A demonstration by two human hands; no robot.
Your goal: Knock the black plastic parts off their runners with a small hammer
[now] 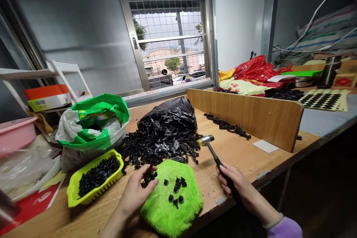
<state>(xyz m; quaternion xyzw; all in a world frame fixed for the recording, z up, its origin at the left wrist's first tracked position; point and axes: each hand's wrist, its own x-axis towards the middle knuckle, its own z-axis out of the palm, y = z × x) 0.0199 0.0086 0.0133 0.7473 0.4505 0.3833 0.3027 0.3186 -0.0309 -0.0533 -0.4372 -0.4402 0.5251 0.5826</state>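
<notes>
- Right now, the left hand (136,192) sits at about 7 o'clock, forearm rising from the lower edge, fingers curled, pinching a small black plastic part (148,177) between thumb and fingertips, just above a bright green plush pad (181,215).
- The right hand (231,184) lies at about 4 o'clock, closed firmly round the black handle of a small hammer (214,156), its metal head tilted toward 11 o'clock over the desk (237,163).
- A lilac sleeve (284,228) covers that arm above the wrist.
- Several black plastic studs (175,189) stand on the pad, between the hands.
- Beyond them, a heap of similar black parts (158,148) spills from a black plastic bag (167,115) at 12 o'clock.
- A yellow basket (95,180) of black pieces sits at 9 o'clock.
</notes>
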